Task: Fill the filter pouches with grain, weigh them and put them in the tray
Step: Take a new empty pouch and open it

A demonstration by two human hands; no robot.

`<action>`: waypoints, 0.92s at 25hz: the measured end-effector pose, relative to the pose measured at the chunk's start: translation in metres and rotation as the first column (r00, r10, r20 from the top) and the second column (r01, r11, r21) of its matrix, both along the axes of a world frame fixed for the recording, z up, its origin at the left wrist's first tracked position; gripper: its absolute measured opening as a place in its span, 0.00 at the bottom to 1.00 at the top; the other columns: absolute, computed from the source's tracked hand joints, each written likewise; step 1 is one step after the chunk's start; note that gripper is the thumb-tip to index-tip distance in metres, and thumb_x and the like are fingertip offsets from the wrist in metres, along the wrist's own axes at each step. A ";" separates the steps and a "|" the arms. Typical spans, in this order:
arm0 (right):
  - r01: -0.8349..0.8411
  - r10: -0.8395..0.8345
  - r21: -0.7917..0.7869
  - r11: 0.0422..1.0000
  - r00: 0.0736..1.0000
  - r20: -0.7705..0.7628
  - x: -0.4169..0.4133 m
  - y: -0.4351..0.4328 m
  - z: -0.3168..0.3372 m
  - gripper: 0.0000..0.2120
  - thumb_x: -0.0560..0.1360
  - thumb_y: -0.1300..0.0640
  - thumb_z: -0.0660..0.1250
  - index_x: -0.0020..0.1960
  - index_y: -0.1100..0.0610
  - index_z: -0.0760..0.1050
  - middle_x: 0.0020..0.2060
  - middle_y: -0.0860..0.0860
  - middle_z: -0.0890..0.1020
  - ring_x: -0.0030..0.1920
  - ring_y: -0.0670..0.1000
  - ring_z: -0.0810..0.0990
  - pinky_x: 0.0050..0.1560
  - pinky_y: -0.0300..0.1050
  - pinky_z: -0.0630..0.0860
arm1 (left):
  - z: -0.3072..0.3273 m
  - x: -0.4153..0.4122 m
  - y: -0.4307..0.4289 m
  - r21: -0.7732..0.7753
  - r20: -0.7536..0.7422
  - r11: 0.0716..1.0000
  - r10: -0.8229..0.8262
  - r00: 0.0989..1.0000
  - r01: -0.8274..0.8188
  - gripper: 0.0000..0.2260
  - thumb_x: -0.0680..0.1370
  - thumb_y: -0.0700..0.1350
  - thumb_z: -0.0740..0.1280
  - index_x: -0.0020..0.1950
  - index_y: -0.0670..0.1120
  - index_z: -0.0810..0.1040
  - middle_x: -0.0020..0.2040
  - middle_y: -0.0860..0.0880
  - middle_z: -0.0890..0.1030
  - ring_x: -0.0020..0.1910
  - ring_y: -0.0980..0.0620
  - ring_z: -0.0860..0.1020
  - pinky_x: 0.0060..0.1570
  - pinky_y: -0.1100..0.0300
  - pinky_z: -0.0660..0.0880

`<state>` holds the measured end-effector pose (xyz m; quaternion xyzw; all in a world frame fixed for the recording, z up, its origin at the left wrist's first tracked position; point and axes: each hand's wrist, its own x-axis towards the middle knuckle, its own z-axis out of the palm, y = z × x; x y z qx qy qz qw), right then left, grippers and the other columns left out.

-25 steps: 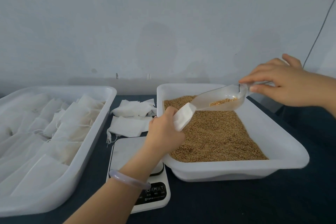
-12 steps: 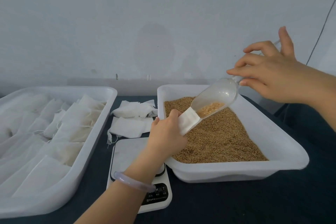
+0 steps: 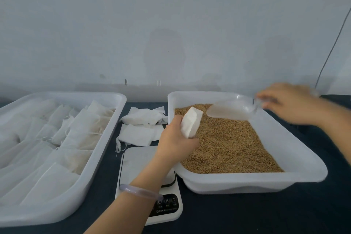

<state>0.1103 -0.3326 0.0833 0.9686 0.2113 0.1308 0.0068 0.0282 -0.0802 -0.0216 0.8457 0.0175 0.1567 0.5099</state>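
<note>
A white pouch (image 3: 190, 121) is gripped in the left hand (image 3: 175, 143), over the grain (image 3: 228, 144). The clear scoop (image 3: 231, 110) is held by its handle in the kinda blurry right hand (image 3: 290, 103).

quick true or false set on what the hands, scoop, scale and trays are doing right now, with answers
1. The left hand holds a white pouch above the grain tray. True.
2. The right hand grips the scale. False: it holds the clear scoop over the grain.
3. A pouch lies on the scale. False: no pouch shows on its plate; only the left forearm passes above it.
4. The left tray holds many white pouches. True.
5. Loose flat pouches lie on the table between the two trays. True.
</note>
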 end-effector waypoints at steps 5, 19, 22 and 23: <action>-0.027 -0.004 -0.061 0.998 0.895 -0.446 -0.008 0.024 -0.083 0.03 0.78 0.54 0.62 0.51 0.50 0.72 0.50 0.47 0.77 0.49 0.45 0.76 0.51 0.39 0.73 | 0.013 -0.017 0.020 -0.325 -0.002 0.938 -0.129 0.992 0.121 0.15 0.68 0.35 0.73 0.51 0.38 0.74 0.42 0.44 0.76 0.44 0.48 0.76 0.48 0.53 0.76; -0.366 0.614 0.633 0.682 0.757 -0.224 -0.065 0.193 -0.050 0.12 0.70 0.53 0.73 0.37 0.60 0.75 0.28 0.48 0.74 0.27 0.44 0.69 0.30 0.36 0.64 | 0.040 -0.044 0.110 -0.062 -0.284 0.901 -0.427 0.858 0.428 0.13 0.64 0.44 0.74 0.46 0.54 0.78 0.35 0.58 0.77 0.38 0.58 0.76 0.39 0.65 0.75; -0.433 0.585 0.463 0.773 0.769 -0.257 -0.063 0.209 -0.067 0.15 0.70 0.50 0.71 0.33 0.55 0.69 0.30 0.49 0.72 0.26 0.43 0.65 0.29 0.39 0.61 | 0.038 -0.043 0.122 0.262 -0.336 0.929 -0.166 0.927 0.262 0.09 0.67 0.45 0.75 0.35 0.53 0.76 0.27 0.59 0.77 0.27 0.62 0.76 0.27 0.71 0.69; -0.439 0.571 0.425 0.792 0.779 -0.259 -0.063 0.213 -0.072 0.15 0.70 0.48 0.71 0.32 0.53 0.69 0.32 0.49 0.73 0.29 0.43 0.67 0.30 0.41 0.63 | 0.035 -0.042 0.124 0.344 -0.330 0.910 -0.113 0.937 0.231 0.10 0.70 0.43 0.73 0.31 0.52 0.76 0.26 0.57 0.77 0.28 0.60 0.78 0.26 0.72 0.69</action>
